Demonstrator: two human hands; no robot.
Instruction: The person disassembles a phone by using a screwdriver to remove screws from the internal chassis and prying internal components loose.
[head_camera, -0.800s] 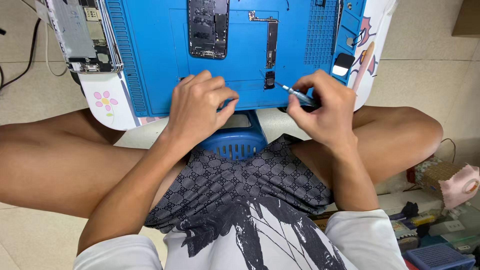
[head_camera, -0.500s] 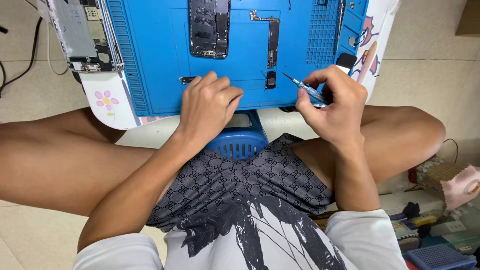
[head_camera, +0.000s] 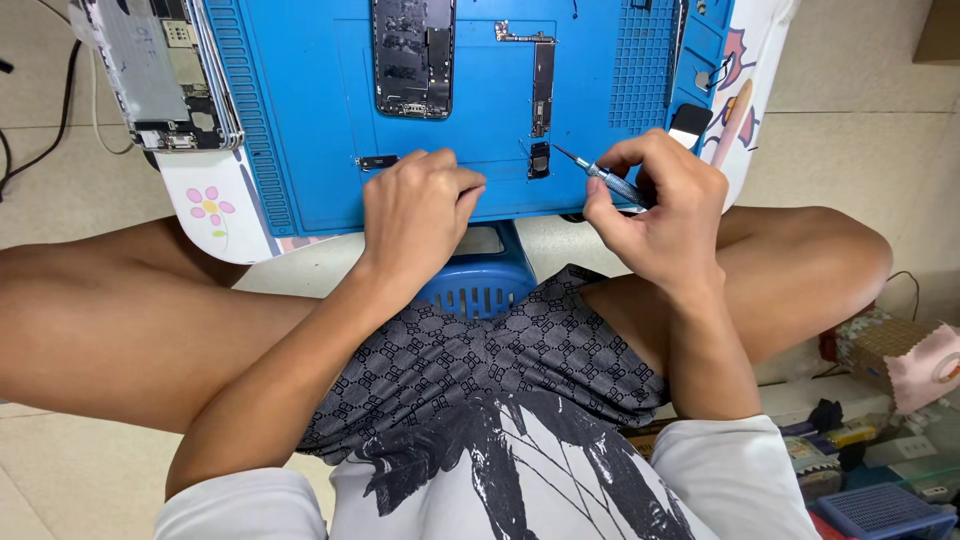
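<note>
One screen assembly (head_camera: 165, 75) — silvery, rectangular, face down — top left, beside the blue mat (head_camera: 310, 150).

The left hand (head_camera: 415, 205) lies knuckles up, fingers curled under in a loose fist, forearm running back toward the body. The right hand (head_camera: 655, 205) is curled tight, thumb and fingers pinched together, wrist bent, forearm coming up from the right knee.

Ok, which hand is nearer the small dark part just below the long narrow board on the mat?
Right. The right hand holds a screwdriver whose tip nearly reaches the small dark part. The left hand rests curled on the blue mat, further left of it.
</note>
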